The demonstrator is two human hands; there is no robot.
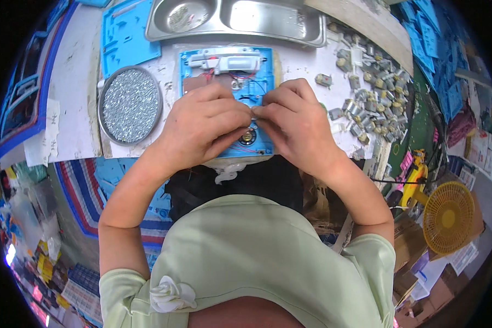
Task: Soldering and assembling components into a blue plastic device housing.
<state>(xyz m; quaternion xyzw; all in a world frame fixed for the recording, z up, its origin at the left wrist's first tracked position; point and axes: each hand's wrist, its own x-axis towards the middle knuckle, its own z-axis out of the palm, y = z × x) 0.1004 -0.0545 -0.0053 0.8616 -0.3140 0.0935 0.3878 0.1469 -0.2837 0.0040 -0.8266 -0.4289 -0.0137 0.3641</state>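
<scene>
Both hands, left hand (205,126) and right hand (298,123), pinched fingertips together on something too small to identify over the blue plastic assembly tray (257,145), round glittery metal dish (130,105) at nine o'clock.

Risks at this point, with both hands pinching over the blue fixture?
1. The left hand and right hand meet fingertip to fingertip over the blue fixture; thin red wires run just beyond them and could snag or pull loose.
2. The hands hide the pinched part, so a slip may go unnoticed.
3. Loose small motors lie close by the right wrist; a sweep could scatter them.
</scene>
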